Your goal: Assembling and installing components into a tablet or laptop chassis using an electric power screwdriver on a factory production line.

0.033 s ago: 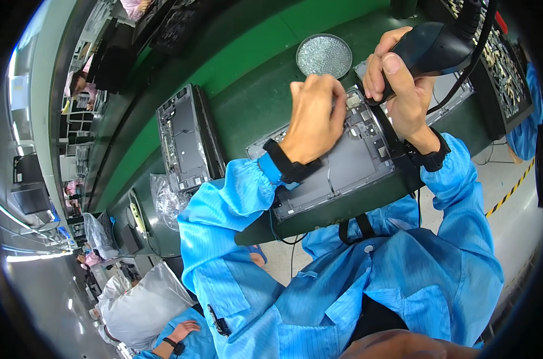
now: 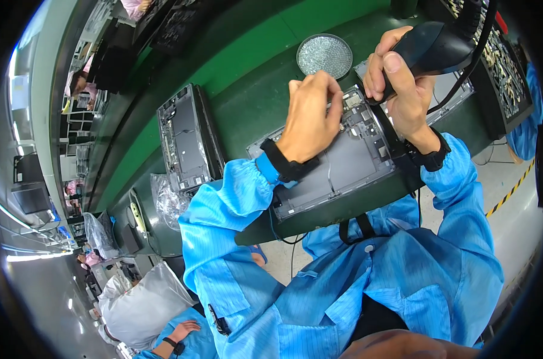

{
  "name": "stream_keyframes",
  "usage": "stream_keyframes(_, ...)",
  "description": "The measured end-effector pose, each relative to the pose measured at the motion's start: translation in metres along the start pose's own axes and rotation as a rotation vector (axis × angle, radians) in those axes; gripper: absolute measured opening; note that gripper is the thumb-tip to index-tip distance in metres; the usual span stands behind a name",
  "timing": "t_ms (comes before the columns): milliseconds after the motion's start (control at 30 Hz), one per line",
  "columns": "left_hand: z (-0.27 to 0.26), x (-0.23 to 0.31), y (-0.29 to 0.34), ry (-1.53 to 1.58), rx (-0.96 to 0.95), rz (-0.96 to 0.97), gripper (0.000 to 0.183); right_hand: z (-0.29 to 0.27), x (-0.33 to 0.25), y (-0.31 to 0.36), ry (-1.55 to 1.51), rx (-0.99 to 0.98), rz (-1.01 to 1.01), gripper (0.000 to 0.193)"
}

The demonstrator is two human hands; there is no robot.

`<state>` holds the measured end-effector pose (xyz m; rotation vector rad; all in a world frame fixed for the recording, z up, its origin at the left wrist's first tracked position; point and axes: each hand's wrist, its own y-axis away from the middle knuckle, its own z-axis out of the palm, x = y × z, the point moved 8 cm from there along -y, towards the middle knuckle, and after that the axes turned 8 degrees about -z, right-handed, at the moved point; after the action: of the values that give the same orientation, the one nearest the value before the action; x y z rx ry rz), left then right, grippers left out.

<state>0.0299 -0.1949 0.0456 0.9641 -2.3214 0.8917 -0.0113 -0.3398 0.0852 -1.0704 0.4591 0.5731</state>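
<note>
We see the left hand (image 2: 310,116) resting fingers-down on the opened grey device chassis (image 2: 343,164), which lies on the green table (image 2: 247,60) just in front of the person; its grip pinches at something near the chassis's upper edge, too small to tell. The right hand (image 2: 403,84) has its grip clenched around a black electric screwdriver (image 2: 433,45), held above the chassis's upper right corner. A round dish of small screws (image 2: 325,55) sits just beyond. A second opened chassis (image 2: 187,140) lies to the left.

Round dish (image 2: 325,55), second open chassis (image 2: 184,137)
</note>
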Motion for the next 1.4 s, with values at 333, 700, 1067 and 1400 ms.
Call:
stream_keyframes(333, -0.014, -0.049, 0.029, 0.592, -0.163, -0.556, 0.020, 0.011, -0.016, -0.004, -0.070, -0.002, -0.031, 0.015)
stream_keyframes(700, -0.015, -0.021, 0.054, 0.471, -0.111, -0.330, 0.011, 0.043, -0.048, -0.004, -0.025, -0.181, -0.003, 0.030)
stream_keyframes(1067, -0.022, -0.001, 0.056, 0.376, -0.052, -0.221, 0.012, 0.064, -0.046, 0.006, -0.057, -0.260, 0.025, 0.037)
stream_keyframes(1400, -0.027, 0.007, 0.060, 0.300, -0.043, -0.194, 0.013, 0.066, -0.045, 0.008, -0.065, -0.268, 0.052, 0.038)
